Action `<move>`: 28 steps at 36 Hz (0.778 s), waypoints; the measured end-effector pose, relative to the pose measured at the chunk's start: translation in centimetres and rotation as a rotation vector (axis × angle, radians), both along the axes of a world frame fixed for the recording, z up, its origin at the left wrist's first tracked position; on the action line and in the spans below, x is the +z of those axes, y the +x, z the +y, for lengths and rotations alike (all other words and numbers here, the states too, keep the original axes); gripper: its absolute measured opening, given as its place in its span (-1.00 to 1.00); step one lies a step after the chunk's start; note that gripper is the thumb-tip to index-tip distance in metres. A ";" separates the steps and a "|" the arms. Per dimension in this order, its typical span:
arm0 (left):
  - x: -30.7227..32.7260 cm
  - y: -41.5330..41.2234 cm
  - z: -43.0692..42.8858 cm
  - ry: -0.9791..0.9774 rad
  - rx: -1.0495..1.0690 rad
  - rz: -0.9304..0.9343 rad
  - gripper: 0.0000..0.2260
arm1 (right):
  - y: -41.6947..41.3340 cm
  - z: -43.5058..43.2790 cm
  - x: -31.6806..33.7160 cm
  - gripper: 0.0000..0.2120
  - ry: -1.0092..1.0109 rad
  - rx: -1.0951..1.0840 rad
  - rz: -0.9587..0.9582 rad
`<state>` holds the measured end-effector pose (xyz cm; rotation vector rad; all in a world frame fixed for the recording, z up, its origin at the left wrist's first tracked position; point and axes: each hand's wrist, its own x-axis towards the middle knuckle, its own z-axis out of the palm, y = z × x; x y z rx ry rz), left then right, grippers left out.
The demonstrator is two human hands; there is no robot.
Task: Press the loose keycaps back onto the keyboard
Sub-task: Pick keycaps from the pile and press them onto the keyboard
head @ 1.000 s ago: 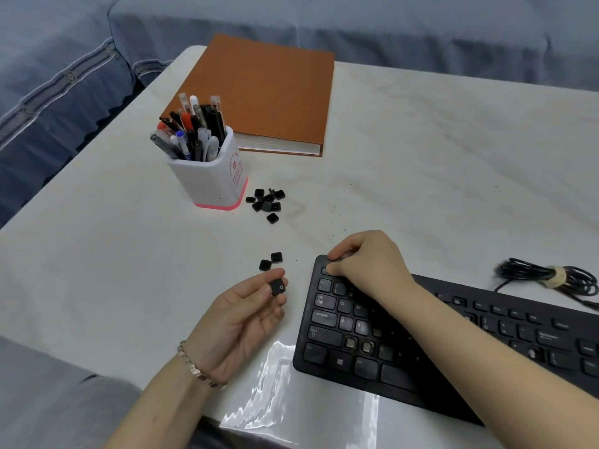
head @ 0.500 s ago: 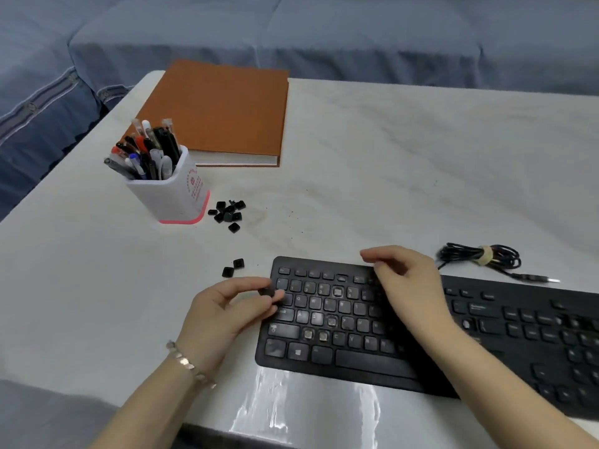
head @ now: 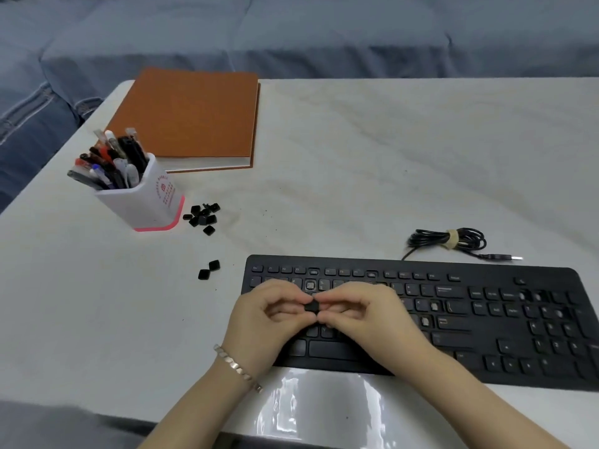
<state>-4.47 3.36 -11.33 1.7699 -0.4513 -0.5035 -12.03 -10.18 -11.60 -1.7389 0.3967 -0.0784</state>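
Observation:
A black keyboard [head: 453,306] lies on the white table, with several bare key sockets showing among its keys. Above its left half, my left hand [head: 269,322] and my right hand [head: 363,315] meet fingertip to fingertip and both pinch one small black keycap [head: 311,306]. Two loose keycaps [head: 209,269] lie on the table left of the keyboard. A pile of several more keycaps [head: 203,217] sits farther back beside the pen holder.
A white pen holder [head: 142,196] full of pens stands at the left. An orange book [head: 191,118] lies behind it. The keyboard's coiled cable [head: 450,239] rests behind the keyboard. A shiny plastic sheet [head: 311,409] lies at the table's near edge.
My left hand carried the keycap from the table over the keyboard. My right hand left the keys and came to pinch the same keycap. The camera view shifted right.

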 end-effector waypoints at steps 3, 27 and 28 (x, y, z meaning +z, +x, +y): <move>-0.3 -0.3 0.4 -0.001 -0.042 -0.022 -0.71 | -0.2 -0.1 -0.3 -0.68 -0.009 -0.014 0.019; -4.7 -0.3 3.6 0.320 0.170 -0.154 -0.45 | 1.3 1.6 -1.6 -0.80 -0.737 0.132 0.142; -4.7 -0.3 3.5 0.316 0.175 -0.155 -0.45 | 1.3 1.7 -1.6 -0.80 -0.746 0.131 0.149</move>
